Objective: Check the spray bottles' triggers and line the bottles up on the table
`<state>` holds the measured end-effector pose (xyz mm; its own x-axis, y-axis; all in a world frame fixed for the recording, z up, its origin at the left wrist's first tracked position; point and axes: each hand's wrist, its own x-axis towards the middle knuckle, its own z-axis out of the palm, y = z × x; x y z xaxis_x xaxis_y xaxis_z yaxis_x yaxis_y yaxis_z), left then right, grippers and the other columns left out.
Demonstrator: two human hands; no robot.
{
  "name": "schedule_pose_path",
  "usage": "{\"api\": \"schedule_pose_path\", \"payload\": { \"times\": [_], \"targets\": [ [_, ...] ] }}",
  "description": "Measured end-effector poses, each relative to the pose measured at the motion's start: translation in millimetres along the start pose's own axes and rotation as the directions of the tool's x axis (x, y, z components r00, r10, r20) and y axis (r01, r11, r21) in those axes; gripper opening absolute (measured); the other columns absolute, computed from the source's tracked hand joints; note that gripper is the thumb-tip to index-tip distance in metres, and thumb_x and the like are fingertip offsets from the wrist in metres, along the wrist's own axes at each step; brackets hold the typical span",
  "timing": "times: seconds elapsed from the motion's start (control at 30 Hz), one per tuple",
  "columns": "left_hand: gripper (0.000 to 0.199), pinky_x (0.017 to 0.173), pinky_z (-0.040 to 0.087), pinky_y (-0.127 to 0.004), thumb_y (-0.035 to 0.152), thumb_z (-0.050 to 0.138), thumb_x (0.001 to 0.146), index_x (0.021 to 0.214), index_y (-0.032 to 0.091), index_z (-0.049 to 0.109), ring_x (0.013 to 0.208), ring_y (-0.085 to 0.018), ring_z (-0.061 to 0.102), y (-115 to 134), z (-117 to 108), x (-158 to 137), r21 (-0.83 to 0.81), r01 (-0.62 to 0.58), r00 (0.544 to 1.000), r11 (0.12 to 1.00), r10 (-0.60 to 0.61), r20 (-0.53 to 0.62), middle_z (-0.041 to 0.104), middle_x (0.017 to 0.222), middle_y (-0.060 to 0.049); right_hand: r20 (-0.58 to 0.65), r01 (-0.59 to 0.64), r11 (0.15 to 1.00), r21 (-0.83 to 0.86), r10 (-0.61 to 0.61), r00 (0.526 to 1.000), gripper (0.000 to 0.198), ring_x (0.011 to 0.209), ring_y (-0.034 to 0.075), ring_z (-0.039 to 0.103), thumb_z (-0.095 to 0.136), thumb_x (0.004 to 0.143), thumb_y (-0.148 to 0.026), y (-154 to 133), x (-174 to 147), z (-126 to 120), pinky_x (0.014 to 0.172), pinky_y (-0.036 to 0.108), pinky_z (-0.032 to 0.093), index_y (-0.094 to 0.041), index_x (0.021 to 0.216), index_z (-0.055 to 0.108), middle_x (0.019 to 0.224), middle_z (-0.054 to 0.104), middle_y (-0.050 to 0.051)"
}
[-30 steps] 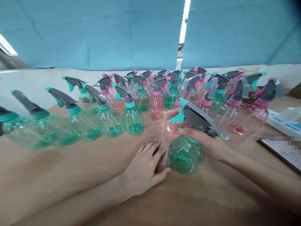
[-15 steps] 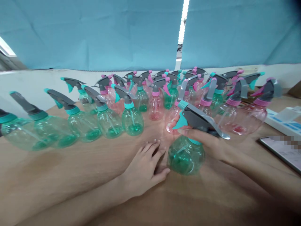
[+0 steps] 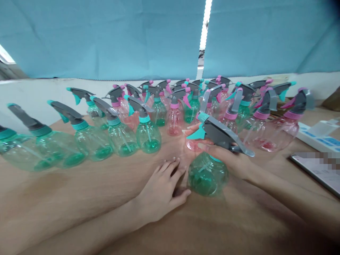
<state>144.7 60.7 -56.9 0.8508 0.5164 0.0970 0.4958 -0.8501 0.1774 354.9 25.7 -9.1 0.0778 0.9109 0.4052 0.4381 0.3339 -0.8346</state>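
My right hand (image 3: 225, 154) is closed around the neck of a green spray bottle (image 3: 208, 177), just under its grey head with a teal trigger. The bottle stands near the table's middle, its nozzle pointing left. My left hand (image 3: 162, 189) lies palm down on the wooden table, fingers stretched out, just left of that bottle and holding nothing. Behind the held bottle, a pink spray bottle (image 3: 193, 144) is partly hidden by my right fingers. Another green spray bottle (image 3: 149, 136) stands beyond my left hand, at the end of a row of green ones.
Several pink and green spray bottles crowd the back of the table (image 3: 106, 198). On the right are a pink spray bottle (image 3: 283, 131), a white power strip (image 3: 313, 136) and a phone (image 3: 316, 171). A blue cloth (image 3: 148, 39) hangs behind.
The whole view has shifted slightly left. My right fingers now reach out further beside the teal trigger; the held bottle and my left hand are otherwise nearly unchanged.
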Motion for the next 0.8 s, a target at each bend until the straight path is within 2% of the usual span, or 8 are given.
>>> {"api": "schedule_pose_path", "payload": {
  "times": [0.1,0.27,0.43,0.57,0.63,0.7,0.8],
  "targets": [
    [0.057,0.107,0.030,-0.050,0.043,0.056,0.090,0.136,0.010,0.045,0.134,-0.033,0.035,0.3,-0.2,0.0,0.004,-0.004,1.000,1.000,0.004,-0.004,0.041,0.144,-0.019,0.009,-0.042,0.995,0.091,0.042,0.999,0.008,0.063,0.015,0.056,0.060,0.081,-0.032,1.2,0.3,1.9,0.060,0.029,0.049,-0.024,0.078,0.060,0.068,0.057,-0.002],
    [0.054,0.108,0.030,-0.049,0.043,0.055,0.091,0.133,0.010,0.047,0.133,-0.032,0.036,0.2,0.4,-0.1,0.013,-0.007,1.000,1.000,0.007,-0.014,0.042,0.144,-0.018,0.016,0.011,0.989,0.147,-0.014,1.000,0.007,0.070,0.017,0.059,0.060,0.082,-0.032,-3.0,2.1,3.5,0.068,0.032,0.049,-0.024,0.083,0.060,0.072,0.059,-0.001],
    [0.052,0.107,0.031,-0.047,0.044,0.052,0.092,0.132,0.012,0.048,0.133,-0.031,0.036,-0.3,1.9,-0.4,0.023,-0.006,0.999,1.000,0.007,-0.032,0.041,0.144,-0.016,-0.066,0.016,0.999,0.030,-0.014,0.998,0.022,0.057,0.014,0.050,0.065,0.077,-0.046,-12.4,2.8,4.7,0.054,0.028,0.042,-0.025,0.082,0.059,0.063,0.054,-0.003],
    [0.052,0.105,0.032,-0.047,0.045,0.052,0.093,0.133,0.012,0.048,0.132,-0.032,0.037,-0.1,2.3,-0.6,0.029,-0.006,0.999,1.000,0.007,-0.035,0.042,0.143,-0.017,-0.145,0.016,0.997,-0.069,-0.026,0.989,0.035,0.052,0.012,0.041,0.069,0.071,-0.053,-16.3,-0.5,6.9,0.049,0.026,0.036,-0.023,0.064,0.051,0.055,0.046,-0.005],
    [0.051,0.105,0.033,-0.047,0.045,0.051,0.093,0.132,0.012,0.048,0.131,-0.032,0.038,-0.4,3.1,-0.9,0.031,-0.019,0.999,0.999,0.021,-0.049,0.043,0.142,-0.017,-0.190,0.020,0.988,-0.156,-0.050,0.980,0.040,0.051,0.011,0.037,0.070,0.069,-0.055,-14.6,-4.9,7.1,0.047,0.026,0.033,-0.023,0.060,0.047,0.053,0.040,-0.005],
    [0.052,0.105,0.032,-0.047,0.046,0.050,0.093,0.132,0.013,0.047,0.131,-0.031,0.039,-1.1,4.3,-1.2,0.043,-0.033,0.997,0.998,0.036,-0.071,0.045,0.141,-0.016,-0.196,0.009,0.967,-0.253,-0.060,0.979,0.037,0.051,0.012,0.037,0.069,0.071,-0.056,-11.8,-11.1,5.3,0.048,0.027,0.032,-0.023,0.067,0.052,0.055,0.040,-0.005],
    [0.052,0.106,0.033,-0.045,0.046,0.050,0.093,0.132,0.012,0.047,0.130,-0.029,0.041,-1.4,6.3,-1.4,0.072,-0.030,0.995,0.997,0.037,-0.092,0.047,0.139,-0.016,-0.122,-0.009,0.937,-0.349,-0.036,0.992,0.036,0.061,0.017,0.050,0.063,0.076,-0.057,-9.4,-22.2,-2.0,0.052,0.030,0.038,-0.023,0.089,0.059,0.066,0.054,-0.001]
  ]
}}
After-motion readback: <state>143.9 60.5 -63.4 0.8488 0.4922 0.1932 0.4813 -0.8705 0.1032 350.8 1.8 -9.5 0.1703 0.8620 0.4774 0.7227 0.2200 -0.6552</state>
